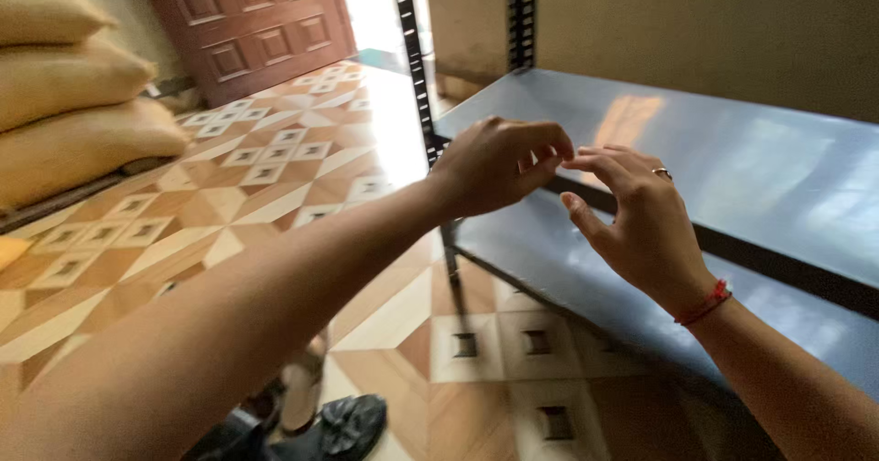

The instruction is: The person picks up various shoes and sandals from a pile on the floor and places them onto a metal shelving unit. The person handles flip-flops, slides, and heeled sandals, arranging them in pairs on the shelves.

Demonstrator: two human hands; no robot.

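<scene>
My left hand (499,163) is raised in front of a grey metal shelf (732,150), its fingers curled and pinched together at the tips. My right hand (636,218) meets it fingertip to fingertip, with a ring on one finger and a red cord around the wrist. Whatever sits between the fingertips is too small to see. Both hands hover just above the shelf's front edge, near the black slotted upright post (414,58).
A lower grey shelf (568,278) lies beneath the upper one. Stacked tan sacks (73,113) fill the left side. A dark red panelled door (247,21) stands at the back. The floor (275,177) is patterned tile. A black shoe (352,424) shows below.
</scene>
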